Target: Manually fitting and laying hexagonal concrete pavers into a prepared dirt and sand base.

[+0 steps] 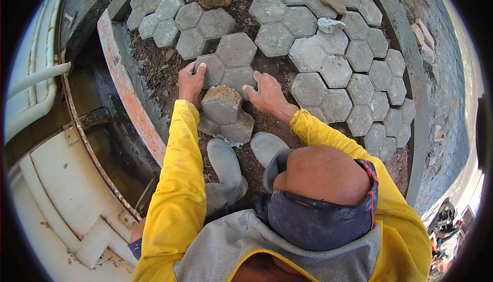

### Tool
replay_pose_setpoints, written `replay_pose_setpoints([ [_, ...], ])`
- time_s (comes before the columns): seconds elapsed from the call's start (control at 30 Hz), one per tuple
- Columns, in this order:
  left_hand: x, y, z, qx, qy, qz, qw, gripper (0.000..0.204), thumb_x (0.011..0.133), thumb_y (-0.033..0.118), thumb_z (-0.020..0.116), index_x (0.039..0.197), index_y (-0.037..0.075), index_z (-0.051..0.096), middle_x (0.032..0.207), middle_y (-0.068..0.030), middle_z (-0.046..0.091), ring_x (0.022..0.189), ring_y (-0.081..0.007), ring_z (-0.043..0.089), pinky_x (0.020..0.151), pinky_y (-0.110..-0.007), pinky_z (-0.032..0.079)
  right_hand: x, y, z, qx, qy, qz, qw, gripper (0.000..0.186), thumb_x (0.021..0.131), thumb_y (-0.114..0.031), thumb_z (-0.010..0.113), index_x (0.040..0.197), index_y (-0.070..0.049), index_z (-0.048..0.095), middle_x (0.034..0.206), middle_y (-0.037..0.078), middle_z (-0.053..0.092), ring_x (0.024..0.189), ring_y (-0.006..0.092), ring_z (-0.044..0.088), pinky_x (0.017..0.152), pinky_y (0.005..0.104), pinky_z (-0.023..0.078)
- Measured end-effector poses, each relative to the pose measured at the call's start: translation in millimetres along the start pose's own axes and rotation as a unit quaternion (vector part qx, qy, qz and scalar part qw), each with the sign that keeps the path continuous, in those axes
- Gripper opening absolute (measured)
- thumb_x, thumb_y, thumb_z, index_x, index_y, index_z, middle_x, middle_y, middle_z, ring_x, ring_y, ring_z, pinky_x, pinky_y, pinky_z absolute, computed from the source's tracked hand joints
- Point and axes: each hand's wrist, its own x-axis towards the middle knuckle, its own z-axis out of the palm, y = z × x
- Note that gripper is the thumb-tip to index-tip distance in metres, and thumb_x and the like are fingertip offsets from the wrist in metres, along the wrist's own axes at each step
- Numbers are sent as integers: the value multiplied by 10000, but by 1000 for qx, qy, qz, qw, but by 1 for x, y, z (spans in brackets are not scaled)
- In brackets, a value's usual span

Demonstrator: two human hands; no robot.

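Left hand and right hand grip a paver at upper centre, apparently positioning it, underside hidden; the next move calls for level seating.

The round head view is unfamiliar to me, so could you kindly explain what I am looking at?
There is no machine here: a person works with two bare hands. The single picture comes from a wide fisheye camera worn on the person's head, looking down, so straight edges bend toward the rim. Left in the picture is the person's left.

The yellow sleeves lead to the left hand and right hand. These are at opposite sides of one grey paver shaped like three joined hexagons, and seem to hold it between them. Whether it is off the ground, I cannot tell.

Another block sits just beyond the grey boots. Around them is brown soil, with many similar pavers lying ahead and to the right.
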Motion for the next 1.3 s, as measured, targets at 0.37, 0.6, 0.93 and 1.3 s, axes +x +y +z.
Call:
replay_pose_setpoints([
  [0.37, 10, -9, 13, 79, 42, 37, 995, 362, 930, 195, 656, 1131, -105, 663, 1006, -98, 721, 866, -164, 636, 805, -311, 495, 16, 7, 6, 2, -49, 7, 999, 386, 842, -290, 679, 915, 87, 635, 952, 298, 652, 975, 461, 621, 867, 518, 501],
  [0.6, 67, -54, -8, -8, -37, -40, 998, 585, 953, 408, 649, 1224, -109, 608, 1168, -102, 642, 995, -168, 580, 888, -315, 461, 22, 32, 5, 33, -16, -1, 999, 431, 779, -339, 686, 971, 44, 726, 1017, 265, 700, 1009, 415, 673, 897, 461, 536],
  [0.93, 72, -39, -16, -120, -124, -57, 983, 542, 1039, 361, 428, 1476, 42, 435, 1527, -71, 400, 1398, -209, 371, 1172, -355, 241, 9, 30, -3, 97, -134, 71, 984, 560, 849, -425, 666, 1097, 77, 674, 1123, 280, 670, 1113, 417, 627, 960, 461, 494],
  [1.3, 1, -12, 4, -57, 59, -161, 983, 848, 870, 602, 628, 1224, -165, 563, 1201, -199, 627, 1074, -242, 588, 955, -353, 429, 8, 18, -5, 40, -35, 43, 998, 667, 848, -483, 652, 1175, 90, 549, 1213, 328, 553, 1178, 457, 520, 1008, 468, 437],
])
